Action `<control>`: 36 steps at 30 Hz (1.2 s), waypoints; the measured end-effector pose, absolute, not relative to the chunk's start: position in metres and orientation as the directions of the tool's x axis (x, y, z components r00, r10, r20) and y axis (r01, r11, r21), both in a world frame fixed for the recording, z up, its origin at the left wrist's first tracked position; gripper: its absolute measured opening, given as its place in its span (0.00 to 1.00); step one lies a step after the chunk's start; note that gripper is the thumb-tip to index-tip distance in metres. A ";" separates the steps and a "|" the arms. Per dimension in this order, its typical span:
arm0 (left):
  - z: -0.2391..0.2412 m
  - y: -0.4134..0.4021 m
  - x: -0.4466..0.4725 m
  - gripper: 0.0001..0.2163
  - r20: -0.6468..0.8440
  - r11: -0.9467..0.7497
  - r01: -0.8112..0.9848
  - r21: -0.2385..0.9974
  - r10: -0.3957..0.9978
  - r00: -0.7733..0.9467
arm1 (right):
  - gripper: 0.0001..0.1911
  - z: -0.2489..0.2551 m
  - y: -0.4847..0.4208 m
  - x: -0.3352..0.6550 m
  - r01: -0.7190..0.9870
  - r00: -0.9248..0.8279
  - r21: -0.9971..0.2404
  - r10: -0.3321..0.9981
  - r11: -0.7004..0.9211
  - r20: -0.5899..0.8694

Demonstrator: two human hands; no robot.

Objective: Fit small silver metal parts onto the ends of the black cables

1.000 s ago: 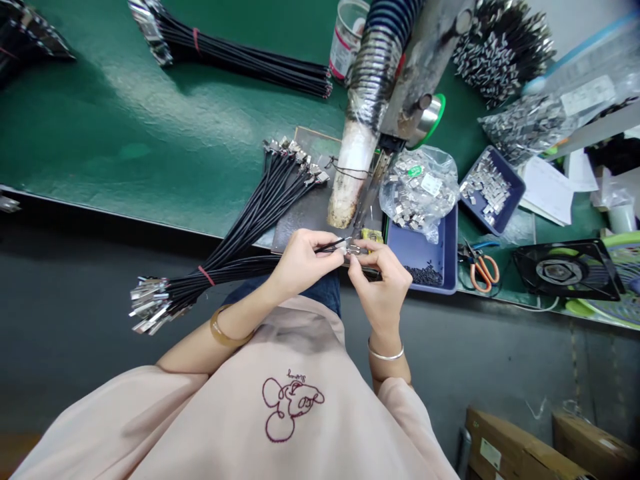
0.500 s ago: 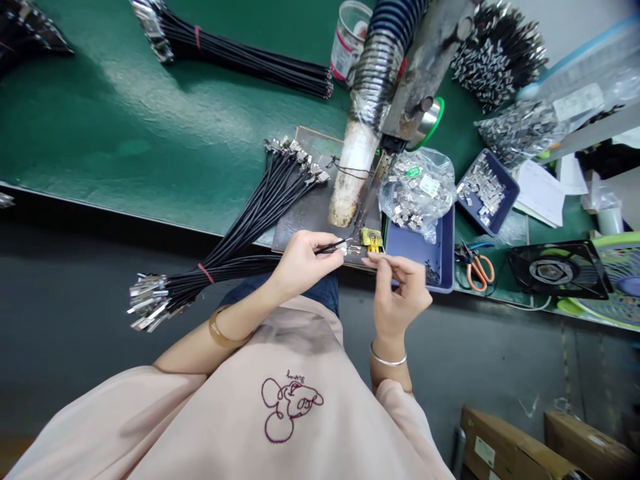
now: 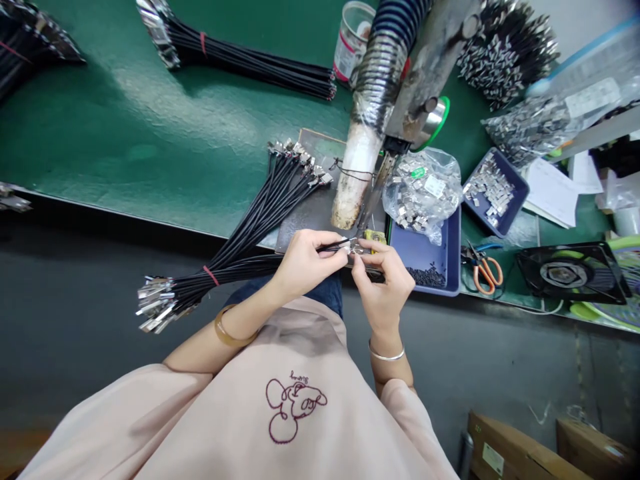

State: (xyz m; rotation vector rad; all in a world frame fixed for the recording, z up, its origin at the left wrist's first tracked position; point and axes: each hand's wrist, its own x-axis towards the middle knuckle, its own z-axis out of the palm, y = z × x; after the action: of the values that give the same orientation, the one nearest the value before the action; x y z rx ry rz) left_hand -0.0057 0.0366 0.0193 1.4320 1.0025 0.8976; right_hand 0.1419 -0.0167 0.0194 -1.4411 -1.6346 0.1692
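Note:
My left hand point(image 3: 304, 263) pinches the end of a thin black cable point(image 3: 334, 246) at the table's near edge. My right hand point(image 3: 383, 283) is closed beside it, fingertips pinched on a small metal clip point(image 3: 356, 248) that meets the cable's tip. Both hands sit just below a wrapped white nozzle point(image 3: 353, 180) and the tool tip under it. A tied bundle of black cables with metal ends point(image 3: 235, 247) runs from the table down to my left.
A blue tray point(image 3: 430, 257) with a clear bag of metal clips point(image 3: 423, 190) lies right of my hands. A smaller blue tray of clips point(image 3: 493, 190), orange-handled cutters point(image 3: 483, 267), a black fan point(image 3: 567, 273), another cable bundle point(image 3: 250, 57) and cardboard boxes point(image 3: 520, 450) surround the spot.
Half a second ago my right hand was drawn back to the right, away from the cable. It has returned with a metal clip to the cable tip. My left hand stayed put.

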 end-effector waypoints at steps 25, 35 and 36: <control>0.016 0.037 -0.005 0.09 -0.050 0.048 0.017 0.999 0.906 0.421 | 0.07 0.018 -0.018 0.144 0.725 0.068 -0.593 0.820 0.351 0.569; 0.010 0.038 -0.006 0.09 -0.024 -0.007 0.074 0.997 0.910 0.414 | 0.05 0.014 -0.020 0.144 0.654 0.160 -0.717 0.881 0.243 0.445; 0.010 0.038 -0.006 0.09 -0.014 -0.020 0.078 0.997 0.912 0.409 | 0.05 0.015 -0.019 0.144 0.651 0.160 -0.722 0.887 0.235 0.432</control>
State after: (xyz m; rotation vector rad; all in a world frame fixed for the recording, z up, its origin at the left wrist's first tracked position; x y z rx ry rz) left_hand -0.0059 0.0382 0.0098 1.4401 0.9457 0.8541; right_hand 0.1445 -0.0189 0.0146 -1.4886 -1.5630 0.3143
